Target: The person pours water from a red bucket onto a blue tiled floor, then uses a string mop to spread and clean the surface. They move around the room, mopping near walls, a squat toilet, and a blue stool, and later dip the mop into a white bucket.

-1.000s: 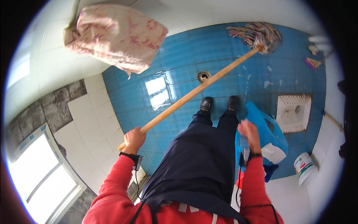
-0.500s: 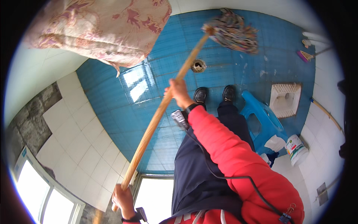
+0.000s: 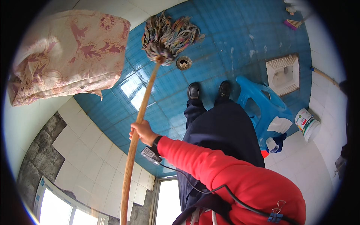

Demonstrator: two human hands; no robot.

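A string mop with a wooden handle (image 3: 132, 159) slants across the view. Its multicoloured cloth-strip head (image 3: 168, 35) lies on the blue tiled floor, at the far side and left of the round drain (image 3: 183, 63). My right hand (image 3: 143, 133) is wrapped round the middle of the handle, below a red sleeve with a dark band and a small cabled device (image 3: 151, 155) at the wrist. The handle's near end runs out of the picture at the bottom. My left hand is out of view.
A patterned cloth cover (image 3: 75, 56) hangs at the far left. On the right are a blue plastic stool (image 3: 258, 101), a squat toilet (image 3: 284, 75), a white bucket (image 3: 307, 125) and a purple brush (image 3: 291, 24). Light reflects off the floor left of my shoes (image 3: 194, 90).
The mop head has swung left across the floor, past the drain. My right hand has moved left and nearer to me with the handle. My left hand has dropped out of view.
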